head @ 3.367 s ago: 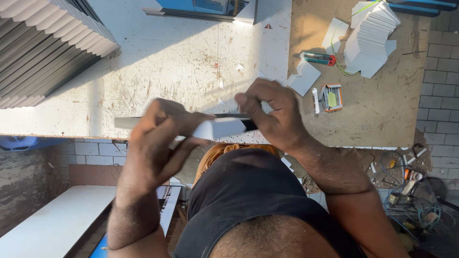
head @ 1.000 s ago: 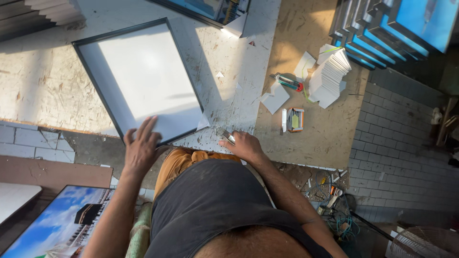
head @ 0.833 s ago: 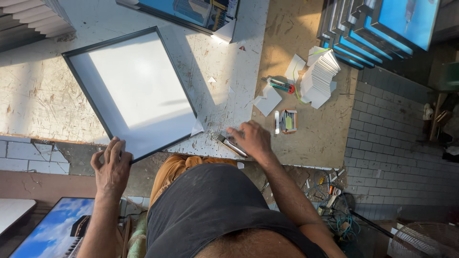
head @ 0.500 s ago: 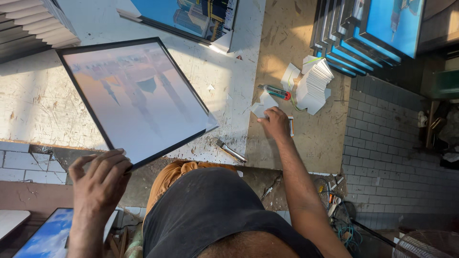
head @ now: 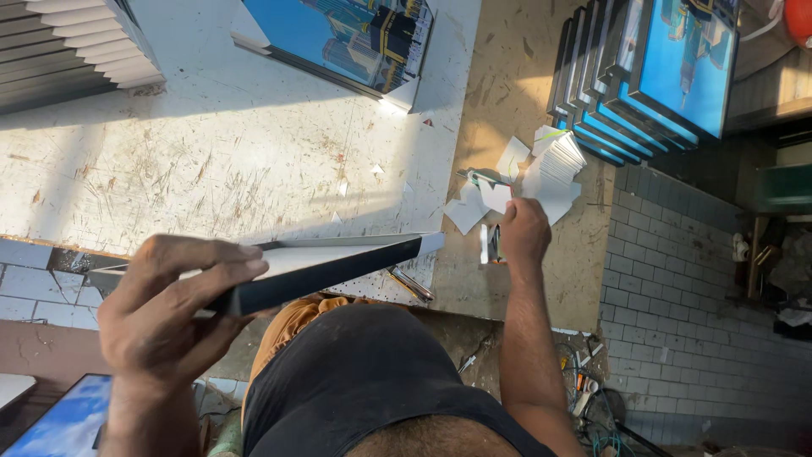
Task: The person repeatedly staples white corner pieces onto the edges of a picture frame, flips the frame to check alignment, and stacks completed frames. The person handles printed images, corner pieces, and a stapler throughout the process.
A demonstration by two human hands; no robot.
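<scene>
Head view, read from the left. The black picture frame [head: 321, 267] is seen almost edge-on, lifted off the scratched white tabletop [head: 237, 152]; its long axis runs nearly level across the view, rising slightly from the left hand toward a pale corner that points at the right hand. The left hand [head: 169, 313] is closed on the frame's near end — fingers curled over the upper face, thumb beneath — so the frame projects rightward out of this grip, above the person's dark shirt. Just below the frame's free end a slim metal tool [head: 412, 285] lies at the table's edge, touched by neither hand. The right hand [head: 524, 233], arm stretched forward, rests fingers-down on the brown board surface [head: 516, 93] beyond the frame's free corner and apart from it; it lies over a small flat tool [head: 489, 244] and loose white cards, but whether the fingers are closed on anything cannot be told. Directly ahead of that hand sits a fanned stack of white cards [head: 554, 169]. Farther from both hands: a stack of grey panels [head: 68, 42] beyond the left hand, a blue cityscape print [head: 355, 38] lying flat between the two, and a row of framed blue prints [head: 651, 68] standing on edge beyond the right hand.
</scene>
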